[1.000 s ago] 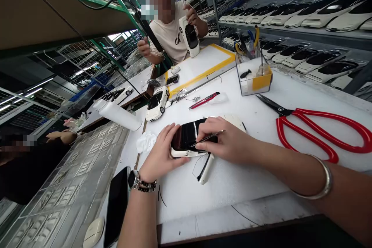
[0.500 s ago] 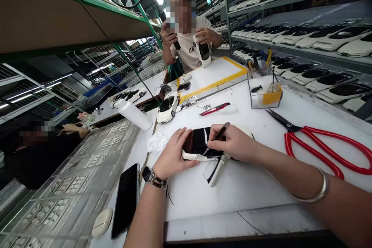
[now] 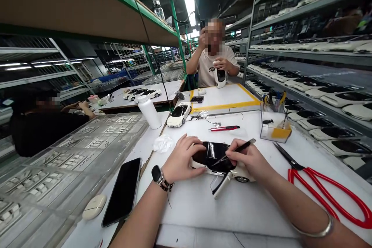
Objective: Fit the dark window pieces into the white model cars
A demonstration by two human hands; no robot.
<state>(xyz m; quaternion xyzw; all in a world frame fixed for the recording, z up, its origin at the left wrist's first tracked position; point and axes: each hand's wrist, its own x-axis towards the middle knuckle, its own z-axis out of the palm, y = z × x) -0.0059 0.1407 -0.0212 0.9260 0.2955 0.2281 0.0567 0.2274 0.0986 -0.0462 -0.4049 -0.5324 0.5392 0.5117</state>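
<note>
A white model car (image 3: 216,159) with a glossy black roof lies on the white table (image 3: 232,209), one door hanging open. My left hand (image 3: 182,159) grips its left end, fingers curled over the roof. My right hand (image 3: 250,159) pinches thin tweezers (image 3: 234,151), whose tips rest on the black roof. A watch and a bead bracelet circle my left wrist, a metal bangle my right.
Big red scissors (image 3: 325,186) lie at the right, a clear tool box (image 3: 274,126) behind them. A black phone (image 3: 123,190), a white bottle (image 3: 149,111), a second model car (image 3: 179,114) and a red knife (image 3: 224,128) lie around. A person opposite holds another car body; a second person sits at the left.
The camera tilted up. My right hand turned the tweezers flatter across the roof. The person opposite raised a hand to head height and lowered the car body.
</note>
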